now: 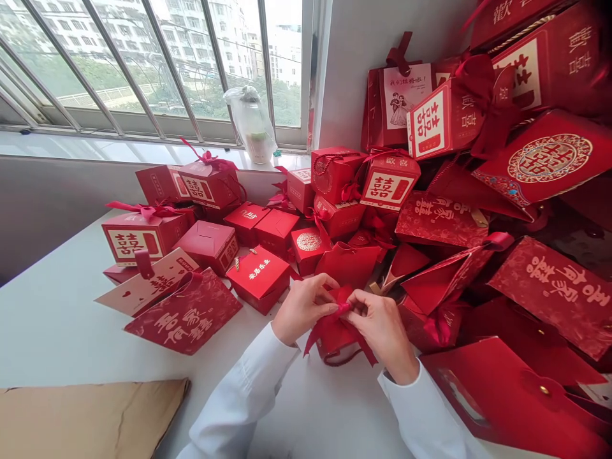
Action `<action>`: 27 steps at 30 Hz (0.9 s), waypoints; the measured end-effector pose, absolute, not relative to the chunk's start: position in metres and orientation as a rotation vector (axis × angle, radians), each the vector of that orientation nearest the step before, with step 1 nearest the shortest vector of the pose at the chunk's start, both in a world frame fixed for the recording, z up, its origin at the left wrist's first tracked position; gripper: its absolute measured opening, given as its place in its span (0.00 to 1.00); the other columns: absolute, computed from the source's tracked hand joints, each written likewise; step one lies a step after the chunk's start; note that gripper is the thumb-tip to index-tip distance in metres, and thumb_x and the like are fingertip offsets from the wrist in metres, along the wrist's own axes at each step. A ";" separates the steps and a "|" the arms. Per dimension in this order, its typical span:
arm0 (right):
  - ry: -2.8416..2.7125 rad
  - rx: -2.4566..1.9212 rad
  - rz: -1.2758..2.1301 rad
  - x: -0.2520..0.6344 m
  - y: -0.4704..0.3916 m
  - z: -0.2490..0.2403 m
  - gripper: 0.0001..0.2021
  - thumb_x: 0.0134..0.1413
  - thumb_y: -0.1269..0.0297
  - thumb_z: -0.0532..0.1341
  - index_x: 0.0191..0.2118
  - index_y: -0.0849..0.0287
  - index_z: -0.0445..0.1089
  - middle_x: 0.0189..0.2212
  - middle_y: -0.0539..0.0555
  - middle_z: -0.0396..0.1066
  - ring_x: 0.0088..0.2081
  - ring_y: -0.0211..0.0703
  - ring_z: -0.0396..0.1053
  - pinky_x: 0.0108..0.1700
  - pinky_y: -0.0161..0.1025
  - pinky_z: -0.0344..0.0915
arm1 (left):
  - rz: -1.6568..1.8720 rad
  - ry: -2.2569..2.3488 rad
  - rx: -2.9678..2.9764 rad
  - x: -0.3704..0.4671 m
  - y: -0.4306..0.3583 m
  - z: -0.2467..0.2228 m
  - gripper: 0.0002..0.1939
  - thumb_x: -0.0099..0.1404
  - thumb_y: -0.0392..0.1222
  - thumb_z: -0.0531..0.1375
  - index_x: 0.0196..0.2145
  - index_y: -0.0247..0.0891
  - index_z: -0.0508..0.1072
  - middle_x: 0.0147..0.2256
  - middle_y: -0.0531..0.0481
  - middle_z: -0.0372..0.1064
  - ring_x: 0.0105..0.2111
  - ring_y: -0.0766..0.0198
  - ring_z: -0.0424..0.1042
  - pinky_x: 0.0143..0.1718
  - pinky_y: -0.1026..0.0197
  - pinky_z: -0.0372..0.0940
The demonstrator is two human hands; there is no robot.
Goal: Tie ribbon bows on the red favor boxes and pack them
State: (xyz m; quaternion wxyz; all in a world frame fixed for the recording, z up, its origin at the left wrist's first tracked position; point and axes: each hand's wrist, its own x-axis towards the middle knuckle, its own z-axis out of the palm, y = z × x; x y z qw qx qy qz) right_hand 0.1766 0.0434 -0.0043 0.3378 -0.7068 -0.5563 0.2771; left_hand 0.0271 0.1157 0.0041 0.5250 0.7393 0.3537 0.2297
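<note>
A small red box stands on the white table, with a dark red cord hanging at its near side. Across its top runs a red ribbon, gathered at a knot or bow, its tails hanging down left and right. My left hand pinches the ribbon from the left, thumb and fingers together. From the right, my right hand pinches the ribbon close to the knot, its fingers curled. The fingertips of both hands nearly meet over the box and hide part of the knot.
Red gift boxes crowd behind the hands, and a tall heap of red bags rises at the right. Cardboard lies at the front left. A bagged cup stands on the sill by the barred window.
</note>
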 end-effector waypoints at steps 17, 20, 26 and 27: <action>-1.500 -1.849 0.649 0.176 0.044 -0.005 0.04 0.49 0.61 0.62 0.30 0.53 0.68 0.17 0.43 0.60 0.21 0.35 0.57 0.25 0.31 0.52 | 0.466 0.783 1.871 0.023 0.121 0.000 0.17 0.61 0.40 0.58 0.48 0.36 0.67 0.30 0.50 0.76 0.28 0.65 0.68 0.30 0.65 0.60; -1.467 -1.848 0.689 0.177 0.043 -0.006 0.04 0.47 0.63 0.62 0.26 0.54 0.68 0.16 0.43 0.60 0.21 0.35 0.57 0.25 0.31 0.52 | 0.439 0.762 2.000 0.020 0.121 0.007 0.16 0.65 0.38 0.53 0.51 0.36 0.66 0.26 0.54 0.73 0.27 0.66 0.66 0.29 0.66 0.57; -1.441 -1.833 0.711 0.180 0.044 -0.008 0.06 0.47 0.62 0.62 0.25 0.56 0.67 0.17 0.44 0.61 0.21 0.35 0.57 0.24 0.32 0.52 | 0.471 0.706 1.959 0.025 0.118 0.009 0.13 0.60 0.42 0.61 0.43 0.36 0.71 0.30 0.52 0.73 0.28 0.67 0.67 0.29 0.67 0.59; -1.440 -1.818 0.726 0.181 0.044 -0.008 0.06 0.47 0.62 0.62 0.25 0.56 0.67 0.17 0.45 0.61 0.21 0.35 0.57 0.24 0.32 0.53 | 0.493 0.728 1.944 0.027 0.117 0.007 0.10 0.60 0.40 0.61 0.40 0.35 0.73 0.30 0.51 0.73 0.28 0.67 0.67 0.30 0.68 0.60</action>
